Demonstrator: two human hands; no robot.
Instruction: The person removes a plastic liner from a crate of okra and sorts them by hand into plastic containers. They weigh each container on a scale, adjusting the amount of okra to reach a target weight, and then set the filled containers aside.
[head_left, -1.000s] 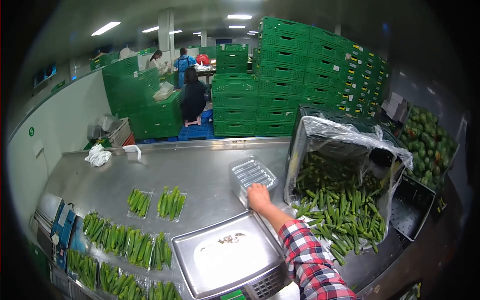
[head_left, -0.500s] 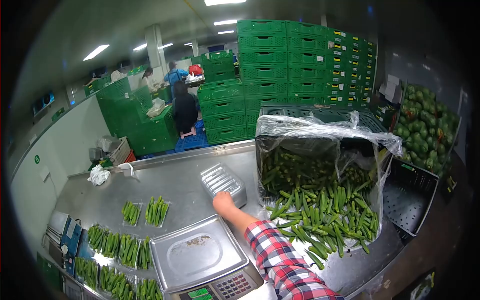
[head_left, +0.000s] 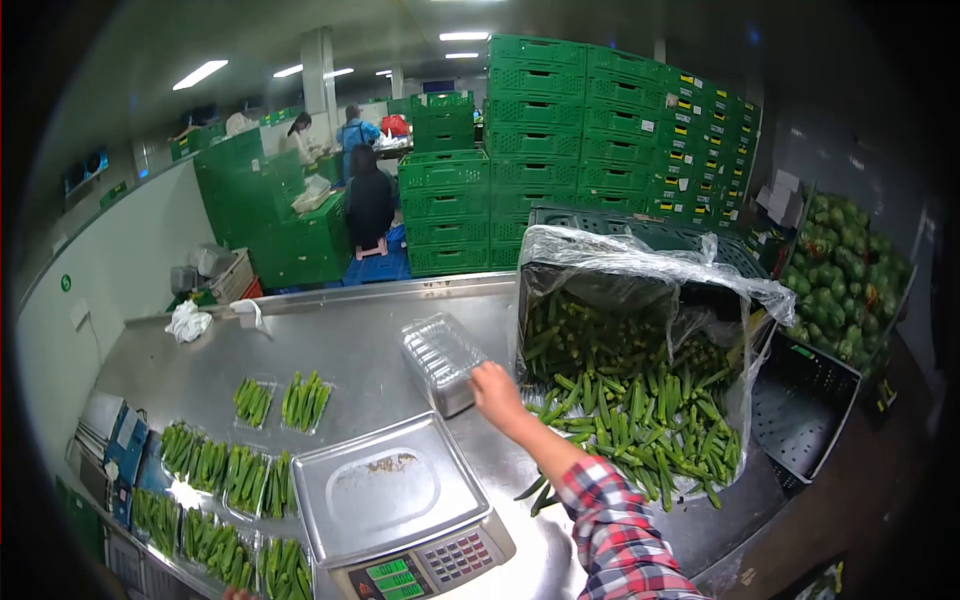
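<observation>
My right hand (head_left: pixel 497 398), below a red checked sleeve, is closed at the right edge of a stack of clear plastic trays (head_left: pixel 440 360), its fingertips pinching the rim of a tray. To its right, loose okra (head_left: pixel 650 420) spills from a plastic-lined crate lying on its side. A scale (head_left: pixel 390 490) with a bare metal pan stands below the stack. Only a sliver of my left hand (head_left: pixel 238 594) shows at the bottom edge, near okra-filled trays (head_left: pixel 215 550); its fingers are mostly hidden.
More filled trays (head_left: pixel 305 402) lie on the steel table (head_left: pixel 340 330). A crumpled white cloth (head_left: pixel 188 322) is at the back left. An empty dark crate (head_left: pixel 805 405) stands at right. Behind are stacked green crates (head_left: pixel 535 140), a seated person (head_left: pixel 370 205) and other people.
My right hand has moved from the front of the tray stack to its right edge. A sliver of my left hand has appeared at the bottom. The view has shifted slightly.
</observation>
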